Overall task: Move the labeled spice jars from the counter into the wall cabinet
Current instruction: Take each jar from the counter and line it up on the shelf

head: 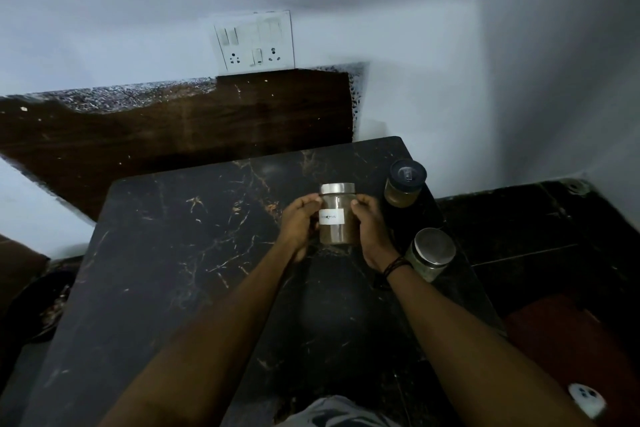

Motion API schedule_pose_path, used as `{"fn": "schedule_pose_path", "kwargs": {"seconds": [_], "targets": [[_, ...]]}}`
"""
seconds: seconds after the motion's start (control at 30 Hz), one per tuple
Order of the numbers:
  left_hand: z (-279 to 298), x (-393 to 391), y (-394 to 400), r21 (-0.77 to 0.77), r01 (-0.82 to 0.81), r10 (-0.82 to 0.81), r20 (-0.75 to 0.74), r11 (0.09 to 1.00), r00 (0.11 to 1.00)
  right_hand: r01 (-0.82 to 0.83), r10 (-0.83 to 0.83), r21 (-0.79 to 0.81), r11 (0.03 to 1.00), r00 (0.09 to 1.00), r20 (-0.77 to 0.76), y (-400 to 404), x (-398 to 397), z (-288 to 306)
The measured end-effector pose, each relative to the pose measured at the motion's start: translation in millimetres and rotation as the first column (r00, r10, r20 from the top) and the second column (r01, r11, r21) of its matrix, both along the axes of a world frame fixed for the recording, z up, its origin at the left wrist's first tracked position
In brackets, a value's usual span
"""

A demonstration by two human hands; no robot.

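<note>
A glass spice jar (338,215) with a steel lid, brown powder and a white handwritten label is held upright between both hands over the black marble counter (194,253). My left hand (300,224) grips its left side and my right hand (371,230) grips its right side. A second jar (403,184) with a dark clear lid and brown contents stands at the counter's far right. A third jar (431,253) with a steel lid stands at the right edge, just beside my right wrist. No wall cabinet is in view.
A white switch and socket plate (254,42) is on the wall behind. A dark wooden board (173,135) leans behind the counter. A dark tiled floor (540,229) and a reddish object (571,340) lie to the right.
</note>
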State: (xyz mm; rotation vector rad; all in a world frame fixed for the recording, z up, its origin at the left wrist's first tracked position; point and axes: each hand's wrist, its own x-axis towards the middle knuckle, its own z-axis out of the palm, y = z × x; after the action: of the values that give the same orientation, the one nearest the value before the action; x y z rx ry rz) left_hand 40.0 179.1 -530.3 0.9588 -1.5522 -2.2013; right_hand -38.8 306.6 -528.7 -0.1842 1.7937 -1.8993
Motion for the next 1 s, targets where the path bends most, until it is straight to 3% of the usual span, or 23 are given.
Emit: {"fn": "schedule_pose_path", "kwargs": {"seconds": [0.3,0.57,0.73,1.0], "targets": [[68,-17,-19,-0.055,-0.041,0.03,-0.189,0.998,0.981,-0.072,0.064,-0.122,0.99,0.996,-0.067,-22,-18,65],[222,-47,-54,-0.135,-0.098,0.019,-0.495,0.986,0.869,-0.181,0.077,-0.253,0.951,0.925,-0.371,-54,-54,217],[326,-57,-67,-0.243,-0.164,-0.013,-0.594,0.956,0.804,-0.234,0.037,-0.322,0.917,0.856,-0.516,-64,-61,316],[442,-59,-76,-0.425,-0.253,-0.129,-0.689,0.869,0.713,-0.201,-0.128,-0.495,0.845,0.823,-0.554,-75,-64,423]]}}
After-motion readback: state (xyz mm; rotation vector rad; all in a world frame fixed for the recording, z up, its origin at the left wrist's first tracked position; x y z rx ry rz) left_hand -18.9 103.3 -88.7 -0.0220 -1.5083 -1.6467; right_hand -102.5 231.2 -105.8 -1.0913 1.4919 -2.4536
